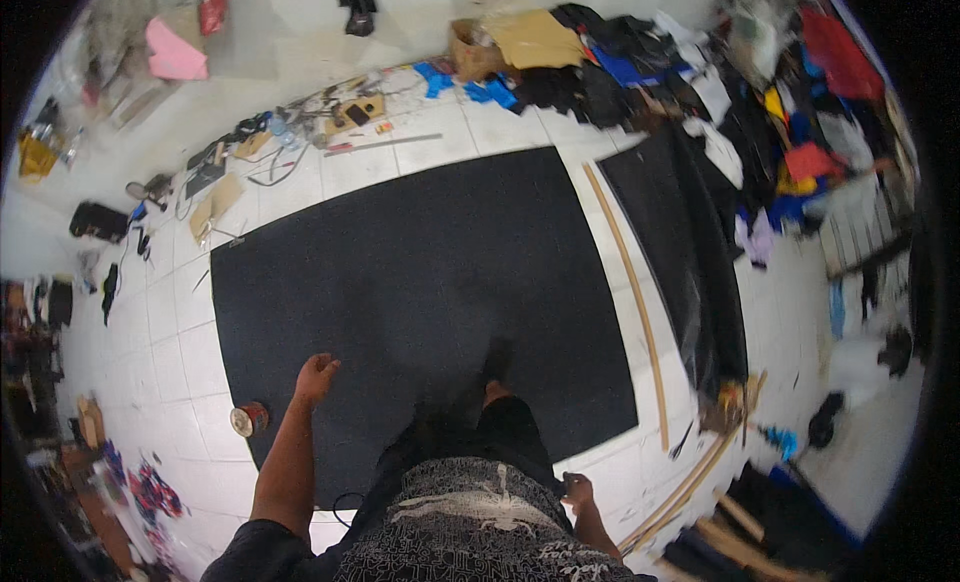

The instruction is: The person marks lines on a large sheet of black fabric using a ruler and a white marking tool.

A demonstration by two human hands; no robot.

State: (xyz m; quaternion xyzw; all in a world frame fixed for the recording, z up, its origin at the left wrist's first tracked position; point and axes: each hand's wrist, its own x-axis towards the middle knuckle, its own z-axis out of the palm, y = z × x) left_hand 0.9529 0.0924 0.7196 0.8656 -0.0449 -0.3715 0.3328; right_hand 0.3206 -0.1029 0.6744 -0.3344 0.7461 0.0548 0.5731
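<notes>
A large black sheet [440, 292] lies flat on the white tiled floor, and I stand over its near part. Above its left portion hangs my left hand [317, 377], fingers curled in, with nothing visible in them. The nearest thing to it is a reddish tin can [250, 419] at the sheet's left edge. My right hand [577, 490] is low beside my right hip, beyond the sheet's near edge. Its fingers are closed around a small dark object [569, 478], mostly hidden, whose kind I cannot make out.
Right of the sheet lie a long wooden strip [630, 282] and folded black material [680, 252]. A metal ruler [382, 145] and scattered tools lie beyond the far edge. Heaped fabric scraps [720, 102] fill the far right. Wooden strips [685, 492] lie at the near right.
</notes>
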